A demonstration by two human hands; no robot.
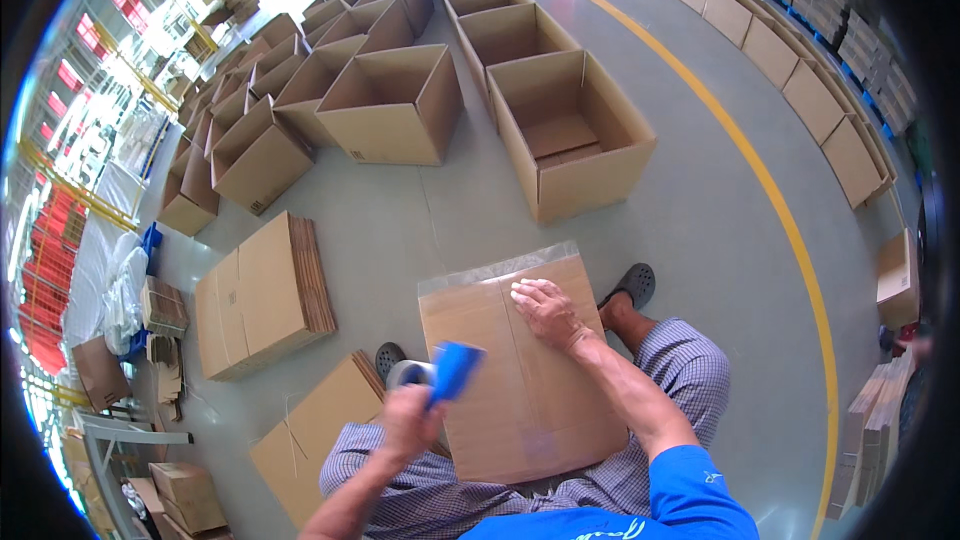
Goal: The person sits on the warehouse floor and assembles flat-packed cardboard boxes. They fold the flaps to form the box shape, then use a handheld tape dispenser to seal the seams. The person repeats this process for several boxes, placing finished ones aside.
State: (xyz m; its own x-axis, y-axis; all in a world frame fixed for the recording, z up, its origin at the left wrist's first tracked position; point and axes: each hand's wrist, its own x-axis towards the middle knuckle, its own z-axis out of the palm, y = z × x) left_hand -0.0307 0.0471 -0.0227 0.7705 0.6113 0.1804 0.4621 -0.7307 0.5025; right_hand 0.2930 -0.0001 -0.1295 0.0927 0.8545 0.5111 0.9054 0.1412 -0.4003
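Observation:
A brown cardboard carton (490,380) stands between my knees, its top facing me. A strip of clear tape (500,268) runs along its far edge. My right hand (550,312) lies with fingers stretched out on the carton's top, near the far right side, and holds nothing. My left hand (410,420) is closed around the handle of a blue tape dispenser (458,372). The dispenser is slightly blurred and sits over the carton's left side; I cannot tell whether it touches it. A pale tape roll (408,373) shows beside its blue part.
Strapped stacks of flat cardboard (250,290) and another flat bundle (318,430) lie to my left. Open cartons (570,130) stand in rows ahead. A yellow floor line (770,180) curves along the right. A grey metal frame (110,430) stands at the lower left.

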